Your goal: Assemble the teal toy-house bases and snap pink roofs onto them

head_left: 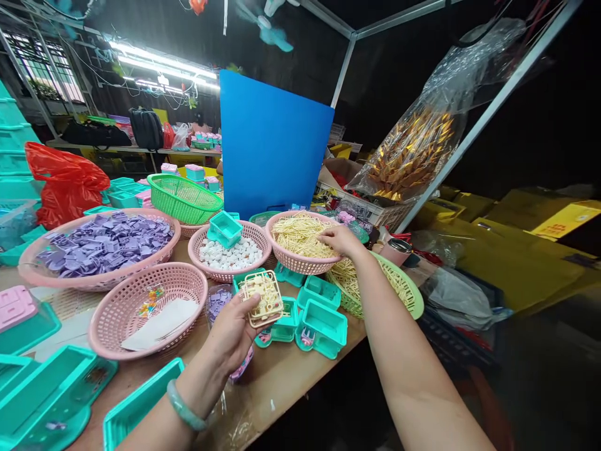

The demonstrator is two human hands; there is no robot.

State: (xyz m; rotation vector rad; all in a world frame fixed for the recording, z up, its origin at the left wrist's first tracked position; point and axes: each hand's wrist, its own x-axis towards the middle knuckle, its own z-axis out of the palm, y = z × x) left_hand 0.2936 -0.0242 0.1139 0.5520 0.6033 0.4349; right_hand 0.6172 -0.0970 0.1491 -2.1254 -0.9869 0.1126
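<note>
My left hand (235,335) grips a cream plastic parts frame (261,298), a square grid with small moulded pieces, held up over the table. My right hand (342,240) reaches into a pink basket (304,265) heaped with thin cream plastic sticks (298,233). Its fingers are bent together at the heap's right side, and what they pinch is hidden. Below the left hand's frame stand teal plastic toy boxes (323,321), open at the top. A green basket (413,294) with more cream pieces sits under my right forearm.
Left stand a pink basket of purple parts (110,241), a pink basket (101,322) holding paper, and a basket of white pieces (230,254) with a teal box on top. A blue panel (277,138) rises behind. A metal post (488,113) slants at right.
</note>
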